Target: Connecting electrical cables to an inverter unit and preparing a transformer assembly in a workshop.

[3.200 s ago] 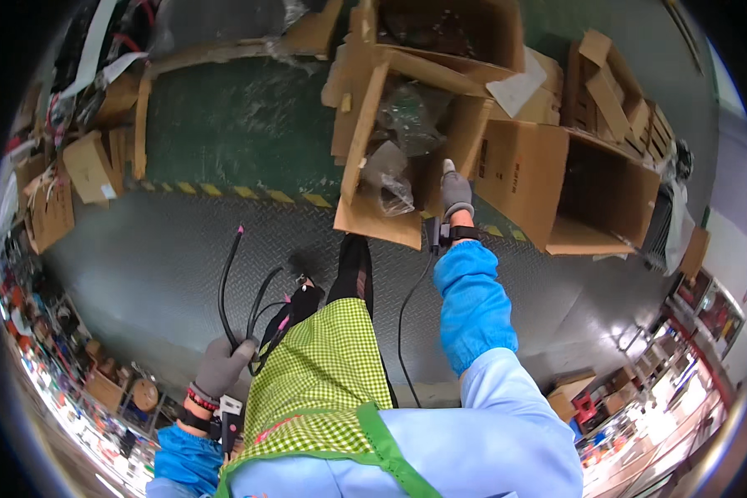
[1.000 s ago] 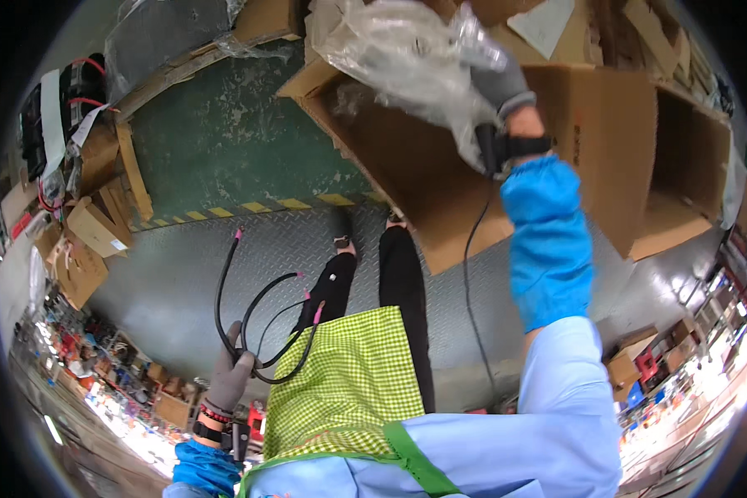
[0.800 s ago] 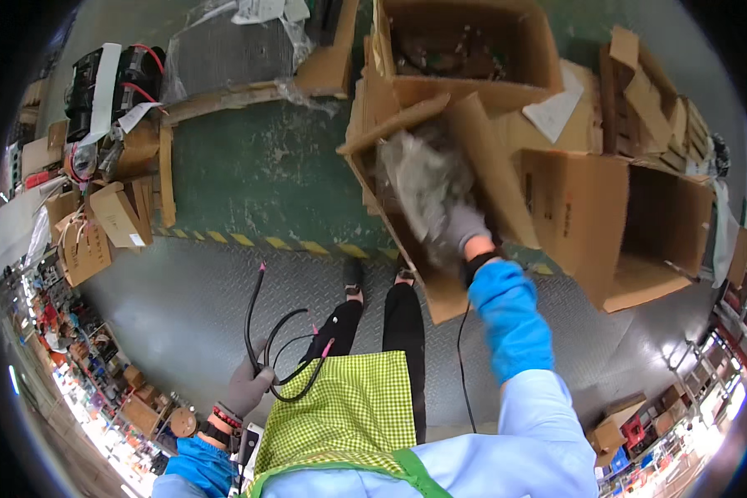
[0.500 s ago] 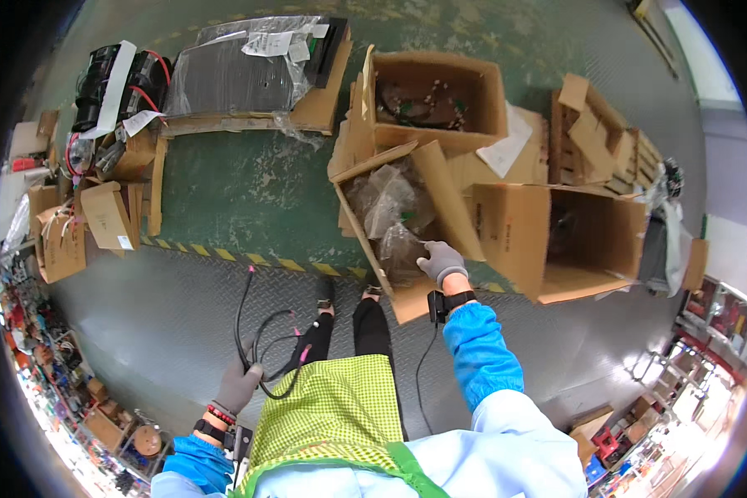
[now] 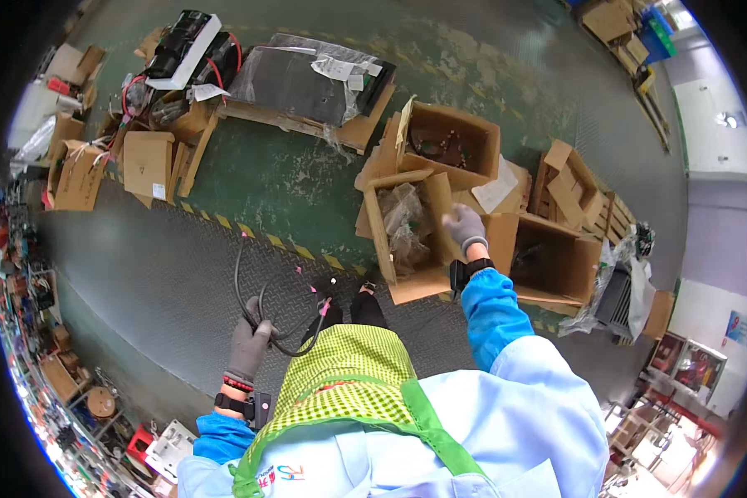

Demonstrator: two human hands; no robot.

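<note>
My left hand (image 5: 247,344), in a grey glove, is closed around a bunch of black cables (image 5: 239,282). Their loose loops hang in front of my apron, and some ends are pink. Over on the right, my gloved right hand (image 5: 466,227) is at the right flap (image 5: 442,203) of an open cardboard box (image 5: 419,289). Its fingers look bent but slightly smeared, and whether they grip the flap or only pass over it cannot be made out. Crumpled clear plastic (image 5: 402,220) lies inside that box.
Behind stands another carton (image 5: 494,137) with wired parts inside. An open carton (image 5: 585,270) lies to the right, near a wooden crate (image 5: 568,187). A plastic-wrapped dark panel (image 5: 295,87) rests on a pallet at the far left. Yellow-striped floor marking (image 5: 274,241) runs across.
The view has shifted and turned. My right hand has moved from over the plastic in the box to its right flap. My left hand still holds the cables.
</note>
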